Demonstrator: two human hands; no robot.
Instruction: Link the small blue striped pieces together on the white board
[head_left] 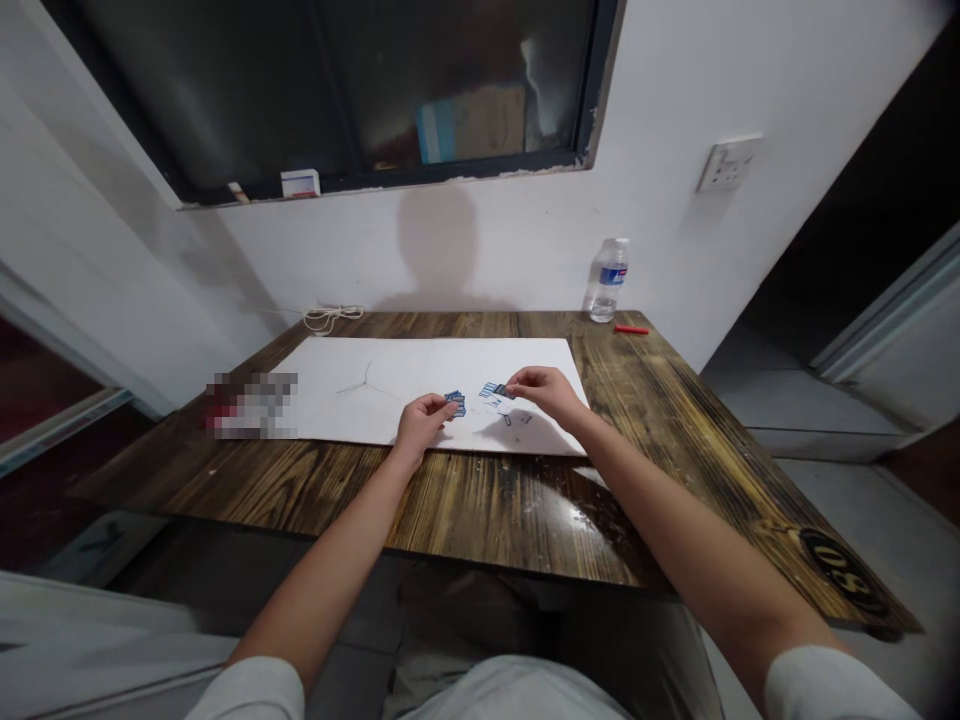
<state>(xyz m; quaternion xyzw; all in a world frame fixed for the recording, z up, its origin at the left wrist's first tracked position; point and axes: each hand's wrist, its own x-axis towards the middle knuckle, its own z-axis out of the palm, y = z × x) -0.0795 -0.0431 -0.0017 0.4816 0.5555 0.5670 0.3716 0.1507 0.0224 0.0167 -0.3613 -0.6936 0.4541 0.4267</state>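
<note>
Some thin, blue, striped pieces [458, 405] are pinched in the left hand [420, 420]; the right hand [547, 388] pinches a flat, blue-and-black piece [503, 391] over the white board [420, 360]. Loose fingers might spill them.

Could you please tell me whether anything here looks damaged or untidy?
The wall looks chipped beneath the window frame, notably at the right corner. Small blue bits or marks look untidily scattered on the white board near the right hand.

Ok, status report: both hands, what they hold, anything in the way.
Left hand pinching small blue-patterned pieces. Right hand pinching a similar piece, both over the white sheet. Bottle and red stick beyond, away from both hands.
</note>
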